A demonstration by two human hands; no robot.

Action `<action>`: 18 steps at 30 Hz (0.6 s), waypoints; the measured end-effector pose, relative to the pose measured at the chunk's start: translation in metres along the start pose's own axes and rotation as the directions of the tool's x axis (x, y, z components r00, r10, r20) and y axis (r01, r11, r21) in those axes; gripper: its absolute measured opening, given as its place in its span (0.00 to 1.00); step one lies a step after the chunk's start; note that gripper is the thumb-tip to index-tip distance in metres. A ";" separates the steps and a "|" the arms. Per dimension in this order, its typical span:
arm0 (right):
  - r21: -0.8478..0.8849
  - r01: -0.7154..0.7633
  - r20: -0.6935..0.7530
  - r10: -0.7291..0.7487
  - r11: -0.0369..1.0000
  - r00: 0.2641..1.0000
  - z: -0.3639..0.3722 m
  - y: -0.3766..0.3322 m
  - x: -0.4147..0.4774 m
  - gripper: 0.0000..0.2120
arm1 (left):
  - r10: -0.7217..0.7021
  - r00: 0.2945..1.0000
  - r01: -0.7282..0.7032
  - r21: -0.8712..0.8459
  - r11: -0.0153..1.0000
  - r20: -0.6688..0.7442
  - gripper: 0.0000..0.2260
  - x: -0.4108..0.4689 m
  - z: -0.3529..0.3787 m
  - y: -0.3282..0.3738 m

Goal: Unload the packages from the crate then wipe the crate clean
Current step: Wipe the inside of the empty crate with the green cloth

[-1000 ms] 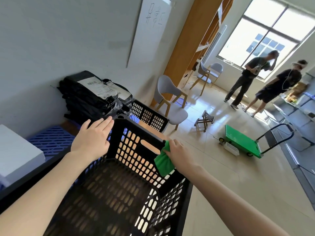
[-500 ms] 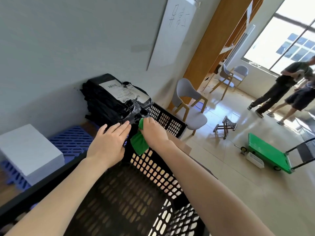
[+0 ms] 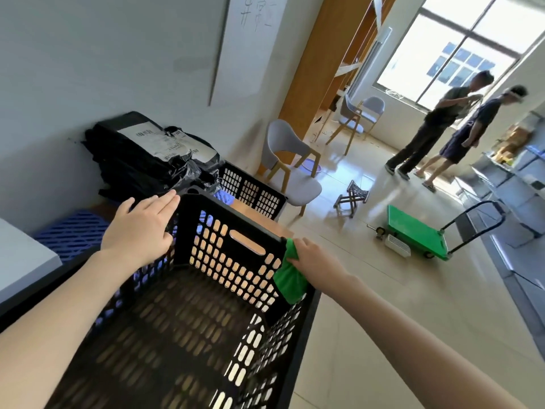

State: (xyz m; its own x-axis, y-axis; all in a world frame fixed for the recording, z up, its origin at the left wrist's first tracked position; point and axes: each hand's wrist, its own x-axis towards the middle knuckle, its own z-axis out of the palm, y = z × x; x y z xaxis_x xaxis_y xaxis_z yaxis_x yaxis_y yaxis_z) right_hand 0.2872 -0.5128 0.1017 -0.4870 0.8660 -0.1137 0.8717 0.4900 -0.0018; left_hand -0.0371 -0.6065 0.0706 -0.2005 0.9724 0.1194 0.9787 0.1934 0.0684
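The crate was observed directly in front of the person with nothing left inside it, so only the wiping stage was judged to remain. A slide or tip of the crate was considered possible if heavy wiping pressure were applied at its far right corner. It was steadied only by the left hand, which was laid flat on the far left corner of the rim with fingers straight and nothing grasped. The packages were stacked against the wall just beyond that corner, and the stack could be toppled if the crate were pushed forward into it. The green cloth was gripped by the right hand at the far right corner, and it could be caught on a slot edge and dragged from the fingers. The crate was identified as rigid black moulded plastic, rectangular, with walls and floor perforated by rows of rounded slots and an oblong handle opening cut into the far wall. The packages were identified as soft, flat bags of glossy black film, creased and crinkled, with white printed labels on top. The cloth was seen as soft, matte and bunched, draped over the rim and down the inner wall.
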 end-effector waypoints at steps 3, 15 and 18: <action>0.021 -0.057 0.008 0.057 0.998 0.998 -0.001 0.013 -0.016 0.13 | 0.006 1.000 -0.006 0.000 1.000 0.002 0.33 -0.002 -0.001 0.002; 0.069 0.124 -0.174 -0.111 0.990 0.979 -0.004 -0.067 0.056 0.13 | 0.046 0.998 -0.046 -0.015 0.999 -0.044 0.32 0.002 0.000 0.003; 0.039 0.172 -0.208 -0.160 0.984 0.965 -0.004 -0.101 0.090 0.14 | 0.049 0.997 -0.053 -0.055 0.997 -0.062 0.33 0.002 0.001 0.002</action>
State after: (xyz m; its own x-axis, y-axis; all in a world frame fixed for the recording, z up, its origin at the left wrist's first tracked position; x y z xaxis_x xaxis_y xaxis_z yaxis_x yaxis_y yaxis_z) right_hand 0.1551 -0.4843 0.0952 -0.6207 0.7779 0.0974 0.7765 0.6272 -0.0605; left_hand -0.0359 -0.6041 0.0702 -0.1545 0.9708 0.1837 0.9840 0.1346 0.1167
